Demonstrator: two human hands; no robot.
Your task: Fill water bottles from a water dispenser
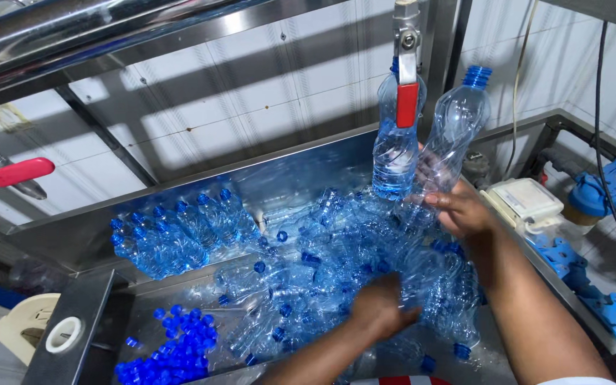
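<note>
My right hand (461, 207) is clamped around the lower bodies of two clear blue plastic bottles (422, 142), held upright side by side with their long axes near vertical. The left bottle of the pair sits with its neck directly beneath the tap (406, 43), whose red lever (407, 105) hangs in front of it; the right bottle leans slightly right, its blue threaded neck open and uncovered. My left hand (379, 306) lies nearer to me, palm down, fingers curled into the heap of empty bottles (336, 257) in the steel trough (294, 175); I cannot tell whether it has closed on one. The heap lies below and left of the raised pair. Loose blue caps (180, 342) collect in the near left corner. The trough's far wall rises close behind the tap; open room remains above the heap.
</note>
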